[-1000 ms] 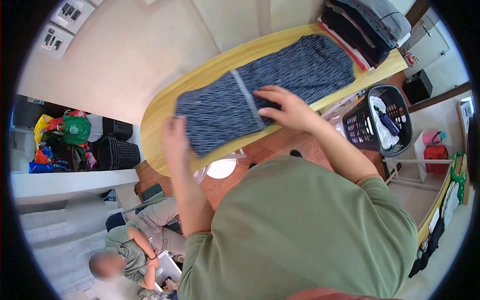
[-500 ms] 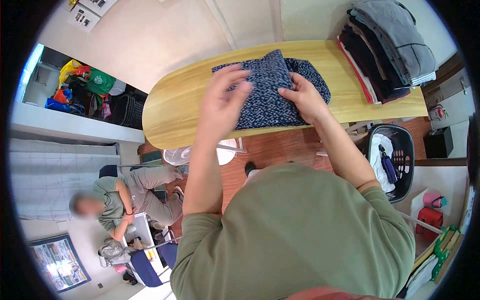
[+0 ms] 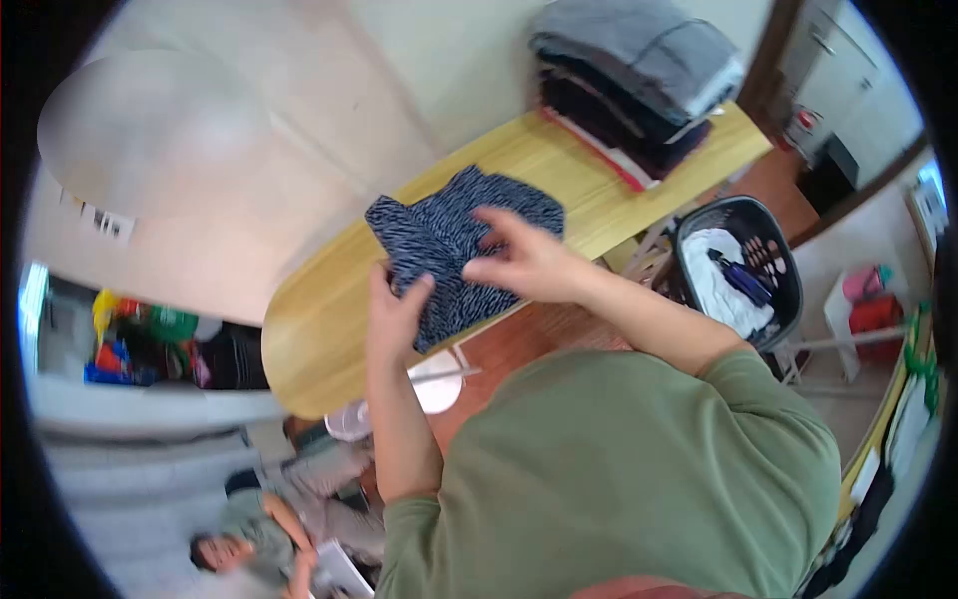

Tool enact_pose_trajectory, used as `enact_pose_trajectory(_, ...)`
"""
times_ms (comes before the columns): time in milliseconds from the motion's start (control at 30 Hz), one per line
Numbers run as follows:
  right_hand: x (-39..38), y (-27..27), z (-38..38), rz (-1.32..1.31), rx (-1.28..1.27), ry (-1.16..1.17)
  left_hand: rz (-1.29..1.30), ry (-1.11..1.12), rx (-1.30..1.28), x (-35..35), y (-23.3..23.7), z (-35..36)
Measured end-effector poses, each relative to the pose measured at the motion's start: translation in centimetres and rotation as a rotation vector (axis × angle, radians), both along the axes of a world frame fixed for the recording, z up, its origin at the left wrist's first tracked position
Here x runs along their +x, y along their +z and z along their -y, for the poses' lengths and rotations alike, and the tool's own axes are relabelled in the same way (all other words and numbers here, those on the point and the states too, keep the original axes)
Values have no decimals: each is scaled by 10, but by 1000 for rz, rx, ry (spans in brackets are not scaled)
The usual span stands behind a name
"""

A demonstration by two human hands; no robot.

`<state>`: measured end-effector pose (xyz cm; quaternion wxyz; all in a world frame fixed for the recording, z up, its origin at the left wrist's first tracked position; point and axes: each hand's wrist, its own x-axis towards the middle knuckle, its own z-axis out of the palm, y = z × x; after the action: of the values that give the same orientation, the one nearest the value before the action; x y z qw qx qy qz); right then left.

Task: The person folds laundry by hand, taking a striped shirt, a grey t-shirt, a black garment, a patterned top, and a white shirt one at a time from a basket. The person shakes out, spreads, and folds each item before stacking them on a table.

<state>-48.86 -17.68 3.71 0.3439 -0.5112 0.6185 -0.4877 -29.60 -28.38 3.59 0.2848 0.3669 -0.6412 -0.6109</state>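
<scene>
A dark blue cloth with a white speckled pattern (image 3: pixel 449 225) lies partly folded on the wooden table (image 3: pixel 319 329). At its left edge is my left hand (image 3: pixel 396 311), thumb on top of the cloth and fingers at its side, pinching that edge. My right hand (image 3: pixel 519 258) is over the cloth's right part, thumb and fingers spread apart with nothing between them.
A tall pile of folded clothes (image 3: pixel 639 70) stands at the table's far right. Below it, a black basket (image 3: pixel 788 299) holds white and dark blue items. A seated person (image 3: pixel 264 529) is at lower left. Coloured bags (image 3: pixel 170 324) fill a recess at left.
The view has turned. My left hand has come down from above the cloth onto its left edge. My right hand has let go of the fold and opened.
</scene>
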Motion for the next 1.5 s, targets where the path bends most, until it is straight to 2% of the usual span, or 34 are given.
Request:
enact_pose_trajectory(33, 7, 10, 2, 340, 138, 116, -19, -148, -96, -4, 6, -13)
enact_pose_trajectory(100, 18, 2, 9, 683, -74, 9, -237, -339, -191, -17, 18, -42)
enact_pose_trajectory(133, 13, 0, 14, 837, -71, 3, -249, -337, -116, -18, 22, -43)
enact_pose_trajectory(233, 0, 5, 25, 1279, -49, -2, -307, -104, -676, -13, -24, -26)
enact_pose_trajectory(267, -4, 14, 29, 1363, -84, 75, -366, -102, -692, -22, -25, -34)
enact_pose_trajectory(367, -23, 49, 27, 1518, -138, 245, 41, 142, -792, -41, -33, -5)
enact_pose_trajectory(433, -37, 63, 15, 1430, -316, 308, -247, 80, -883, -67, 3, 17)
enact_pose_trajectory(500, -55, 57, -6, 1406, -376, 253, -135, -46, -1181, -82, 19, 51)
enact_pose_trajectory(567, -65, 23, -34, 1294, -426, 2, 56, -192, -1403, -91, 21, 77)
enact_pose_trajectory(633, -75, -33, -75, 976, -148, -250, 325, -352, -1538, -99, 11, 94)
enact_pose_trajectory(667, -69, -44, -103, 774, 48, -388, 457, -349, -1537, -94, 6, 85)
enact_pose_trajectory(700, -64, -52, -125, 565, 237, -517, 379, -382, -1421, -96, -5, 88)
enact_pose_trajectory(767, -62, -72, -152, 321, 241, -639, 245, -465, -1185, -99, -25, 92)
enact_pose_trajectory(800, -59, -81, -159, 205, 246, -699, 127, -415, -1015, -110, -32, 78)
enact_pose_trajectory(900, -45, -44, -129, -408, -153, -658, 119, -330, -1115, -145, -14, 10)
enact_pose_trajectory(933, -42, -29, -114, -616, -219, -636, 340, -375, -1158, -155, -16, -5)
enact_pose_trajectory(967, -43, -19, -98, -822, -274, -606, 438, -438, -1158, -165, -28, -6)
enact_pose_trajectory(1033, -57, -65, -76, -930, -136, -494, 630, -583, -1173, -192, -58, 6)
enact_pose_trajectory(1100, -49, -70, -77, -1110, 42, -487, 578, -648, -1174, -213, -64, 26)
enact_pose_trajectory(1200, -57, -68, -104, -846, -156, -343, 665, -760, -1101, -219, -52, 41)
enact_pose_trajectory(1233, -65, -62, -120, -652, -11, -308, 694, -735, -1109, -214, -28, 31)
enact_pose_trajectory(1300, -87, -54, -165, -255, 248, -219, 427, -603, -1121, -208, 7, 9)
enact_pose_trajectory(1333, -103, -67, -188, -264, 334, -294, 40, -690, -936, -199, 45, -24)
enact_pose_trajectory(1367, -126, -86, -213, -280, 420, -356, -179, -827, -716, -189, 79, -57)
enact_pose_trajectory(1400, -151, -110, -239, -332, 569, -431, -504, -973, -361, -183, 94, -83)
enact_pose_trajectory(1433, -183, -153, -268, -527, 636, -445, -684, -1113, -145, -177, 104, -106)
enact_pose_trajectory(1500, -238, -207, -298, -668, 1074, -276, -873, -1350, 109, -174, 121, -158)
